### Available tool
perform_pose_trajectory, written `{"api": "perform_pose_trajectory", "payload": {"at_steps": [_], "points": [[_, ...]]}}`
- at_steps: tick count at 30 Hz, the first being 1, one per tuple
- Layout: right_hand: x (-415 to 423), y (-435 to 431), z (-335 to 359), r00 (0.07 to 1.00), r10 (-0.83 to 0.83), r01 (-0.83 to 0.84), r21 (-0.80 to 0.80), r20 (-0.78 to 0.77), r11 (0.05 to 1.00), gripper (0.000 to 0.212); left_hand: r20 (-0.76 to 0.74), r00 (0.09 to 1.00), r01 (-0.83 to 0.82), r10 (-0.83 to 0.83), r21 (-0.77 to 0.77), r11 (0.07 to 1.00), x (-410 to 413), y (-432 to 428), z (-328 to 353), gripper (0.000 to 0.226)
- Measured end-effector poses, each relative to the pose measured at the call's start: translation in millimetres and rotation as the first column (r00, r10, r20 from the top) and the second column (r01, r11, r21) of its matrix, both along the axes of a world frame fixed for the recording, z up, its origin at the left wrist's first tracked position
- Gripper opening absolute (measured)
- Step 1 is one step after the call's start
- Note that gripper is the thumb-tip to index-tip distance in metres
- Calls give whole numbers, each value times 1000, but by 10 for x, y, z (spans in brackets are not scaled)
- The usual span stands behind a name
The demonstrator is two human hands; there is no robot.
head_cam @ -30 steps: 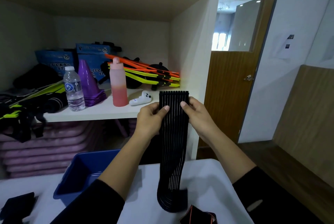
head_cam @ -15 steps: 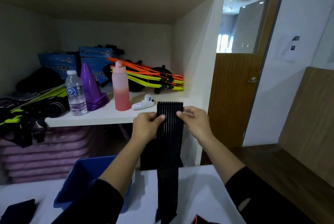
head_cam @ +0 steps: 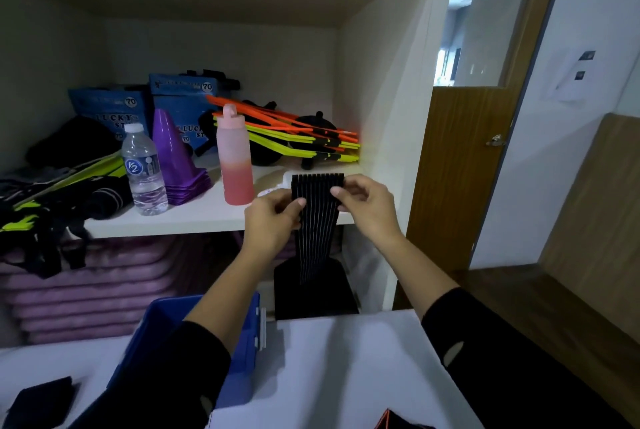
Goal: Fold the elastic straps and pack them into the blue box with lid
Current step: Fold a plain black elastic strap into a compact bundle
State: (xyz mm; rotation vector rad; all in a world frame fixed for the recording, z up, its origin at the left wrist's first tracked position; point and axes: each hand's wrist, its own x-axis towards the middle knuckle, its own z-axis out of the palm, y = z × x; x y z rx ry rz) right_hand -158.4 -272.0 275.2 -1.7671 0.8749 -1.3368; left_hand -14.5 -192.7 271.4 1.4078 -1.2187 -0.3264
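Observation:
A black ribbed elastic strap (head_cam: 317, 221) hangs upright in front of the shelf. My left hand (head_cam: 273, 221) pinches its left edge near the top, and my right hand (head_cam: 367, 207) pinches its right edge. The strap's lower end hangs free above the white table (head_cam: 346, 369). The blue box (head_cam: 242, 352) stands on the table at the lower left, partly hidden by my left forearm. Another black strap (head_cam: 38, 401) lies on the table at the far left. A dark piece with an orange edge (head_cam: 398, 421) shows at the bottom edge.
The white shelf (head_cam: 194, 217) behind holds a pink bottle (head_cam: 235, 165), a water bottle (head_cam: 143, 169), purple cones (head_cam: 176, 158), orange and yellow bars (head_cam: 298, 138) and blue packets. Purple mats (head_cam: 90, 297) are stacked below. A wooden door (head_cam: 460, 169) stands at the right.
Both hands have lifted the strap higher and drawn its lower end up off the table. The hanging part looks shorter now. The view has tilted upward.

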Motion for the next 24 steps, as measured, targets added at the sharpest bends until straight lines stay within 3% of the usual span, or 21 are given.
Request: {"api": "perform_pose_trajectory", "payload": {"at_steps": [4, 7, 12, 14, 17, 22, 24], "points": [[-182, 304, -602, 990, 133, -127, 128, -38, 984, 11, 51, 998, 19, -26, 149, 989, -34, 377, -531, 20], [-347, 623, -1281, 959, 197, -151, 224, -203, 963, 12, 87, 994, 40, -73, 329, 944, -65, 762, -1141, 27], [-572, 1361, -2490, 792, 362, -177, 382, -491, 907, 24, 155, 957, 80, -246, 675, 734, -80, 1434, -2322, 28], [-624, 1639, -2911, 703, 442, -182, 461, -557, 869, 18, 167, 922, 93, -350, 781, 617, -105, 1684, -2656, 14], [-645, 1992, -3282, 587, 496, -183, 492, -640, 851, 14, 149, 884, 136, -444, 825, 549, -88, 1981, -3091, 39], [-665, 2497, -3414, 508, 516, -188, 496, -690, 848, 19, 151, 842, 157, -518, 850, 503, -90, 2454, -3306, 12], [-682, 2670, -3510, 515, 503, -167, 494, -695, 853, 22, 128, 844, 180, -521, 847, 500, -106, 2601, -3257, 15]]}}
